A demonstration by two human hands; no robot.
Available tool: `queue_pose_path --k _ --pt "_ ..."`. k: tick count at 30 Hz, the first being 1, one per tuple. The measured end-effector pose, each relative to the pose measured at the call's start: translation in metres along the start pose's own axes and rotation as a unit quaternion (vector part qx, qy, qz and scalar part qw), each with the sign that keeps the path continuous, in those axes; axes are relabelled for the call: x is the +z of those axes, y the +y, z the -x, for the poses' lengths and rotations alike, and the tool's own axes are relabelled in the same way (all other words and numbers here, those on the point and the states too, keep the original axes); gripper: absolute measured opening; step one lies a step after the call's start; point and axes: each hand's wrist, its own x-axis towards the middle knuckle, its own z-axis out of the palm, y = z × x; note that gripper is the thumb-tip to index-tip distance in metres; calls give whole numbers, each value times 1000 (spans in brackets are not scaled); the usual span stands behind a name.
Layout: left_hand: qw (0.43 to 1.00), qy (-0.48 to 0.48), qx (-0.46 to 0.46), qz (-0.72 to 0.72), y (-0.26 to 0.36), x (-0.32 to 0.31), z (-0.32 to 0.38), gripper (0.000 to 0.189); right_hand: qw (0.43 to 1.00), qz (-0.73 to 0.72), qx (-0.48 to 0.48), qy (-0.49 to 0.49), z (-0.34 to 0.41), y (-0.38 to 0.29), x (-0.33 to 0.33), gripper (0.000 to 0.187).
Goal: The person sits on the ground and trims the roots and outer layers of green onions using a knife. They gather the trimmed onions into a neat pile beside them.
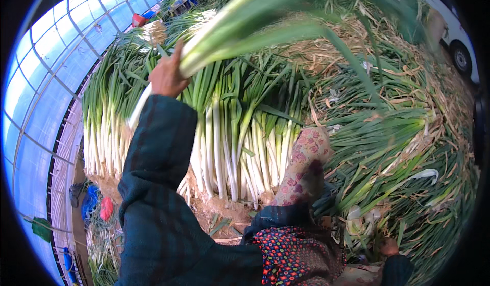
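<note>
My left hand (168, 71) is raised at the upper left, closed around a large green onion (199, 48) with a white stalk; its green leaves sweep blurred to the upper right. Below and beyond it, long green onions (226, 144) lie side by side, white ends towards me. At the lower right, my right hand (389, 247) is small and partly hidden beside a pile of green onions (383, 140); its fingers and anything in them cannot be made out. Clear plastic (355, 219) lies near that hand.
My knee in flowered cloth (302, 163) juts between the row and the pile. On the left are a pipe-framed plastic wall (46, 90), a blue bundle (90, 203) and a red bag (106, 208). Dry leaves (314, 52) cover ground farther back. A white vehicle's wheel (461, 58) shows upper right.
</note>
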Motion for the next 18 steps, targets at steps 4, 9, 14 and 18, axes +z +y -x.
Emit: queue_pose_path --k 4,9,14,18 --pt "961 -137 -236 52 -93 109 55 106 998 -28 50 -11 -6 18 16 24" --pt "889 -315 -333 -16 -101 225 175 107 999 -29 11 35 22 18 8 25" --pt "947 -246 -198 55 -27 254 158 73 997 -56 45 9 13 -28 -45 30" --pt "912 -65 48 403 128 266 68 33 997 -62 11 42 -4 -27 -43 30"
